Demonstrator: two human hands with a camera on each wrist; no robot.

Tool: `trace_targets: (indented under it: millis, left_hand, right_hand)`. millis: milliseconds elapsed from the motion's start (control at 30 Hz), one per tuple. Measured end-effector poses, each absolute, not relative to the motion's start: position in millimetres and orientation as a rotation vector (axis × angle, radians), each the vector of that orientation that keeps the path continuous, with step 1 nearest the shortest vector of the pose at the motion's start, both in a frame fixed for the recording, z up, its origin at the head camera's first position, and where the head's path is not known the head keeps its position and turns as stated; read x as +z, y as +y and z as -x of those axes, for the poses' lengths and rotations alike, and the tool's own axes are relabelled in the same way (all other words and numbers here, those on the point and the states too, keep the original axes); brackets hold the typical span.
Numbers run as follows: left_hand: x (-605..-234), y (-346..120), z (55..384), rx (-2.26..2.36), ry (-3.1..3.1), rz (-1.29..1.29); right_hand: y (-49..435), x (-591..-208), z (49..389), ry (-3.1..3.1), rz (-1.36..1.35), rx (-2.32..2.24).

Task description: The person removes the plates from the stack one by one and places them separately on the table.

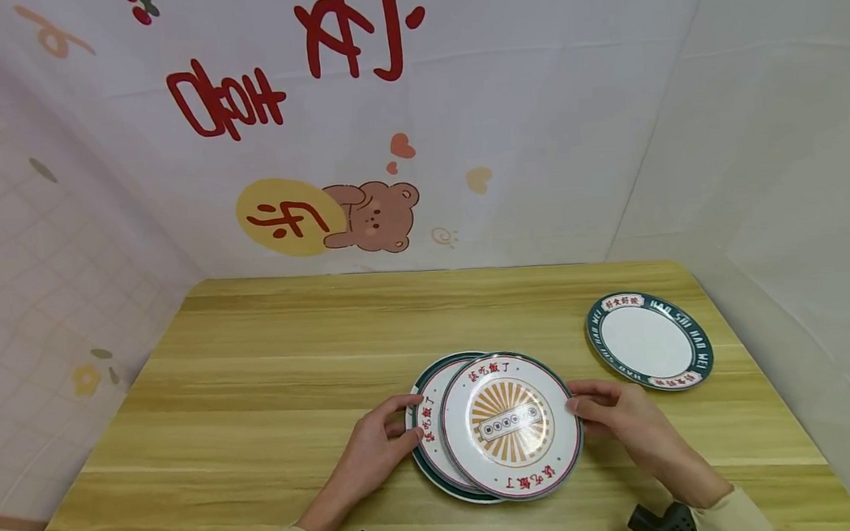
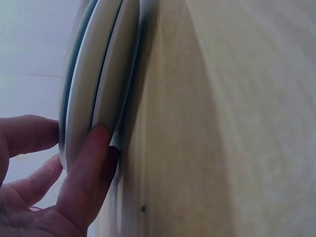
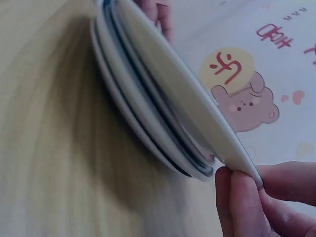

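A small stack of round plates (image 1: 437, 460) with dark green rims lies on the table. Over it, shifted to the right, is a white plate (image 1: 511, 427) with an orange sunburst and red characters. My right hand (image 1: 620, 416) pinches this top plate's right rim between thumb and fingers. In the right wrist view the top plate (image 3: 197, 98) slants up from the lower plates (image 3: 133, 113), with a gap on my right hand's side. My left hand (image 1: 373, 443) grips the left edge of the lower plates; in the left wrist view its fingers (image 2: 86, 173) lie against their rims.
Another plate (image 1: 649, 341), white with a green lettered rim, lies at the back right of the wooden table (image 1: 256, 373). A white printed cloth backdrop (image 1: 532, 113) rises behind the table's back edge and at both sides.
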State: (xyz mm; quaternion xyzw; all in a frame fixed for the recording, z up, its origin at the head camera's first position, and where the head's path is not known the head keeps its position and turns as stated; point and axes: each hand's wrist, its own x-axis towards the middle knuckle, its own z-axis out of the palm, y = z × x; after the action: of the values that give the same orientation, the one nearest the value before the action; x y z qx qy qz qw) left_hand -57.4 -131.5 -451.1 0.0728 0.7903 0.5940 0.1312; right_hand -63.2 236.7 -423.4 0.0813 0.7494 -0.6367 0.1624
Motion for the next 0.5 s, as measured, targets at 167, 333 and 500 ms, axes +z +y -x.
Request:
trace_targets:
  millis: [167, 333, 500]
  left_hand:
    - [-452, -131, 58, 1.707, 2.325, -0.217]
    - [-453, -131, 58, 1.699, 2.332, -0.22]
    - [-453, -131, 58, 1.723, 2.31, -0.219]
  right_hand:
    - [250, -418, 72, 2.116, -0.255, -1.878]
    - [260, -410, 82, 2.158, -0.256, -1.918]
    - [262, -405, 92, 2.194, -0.259, -1.947]
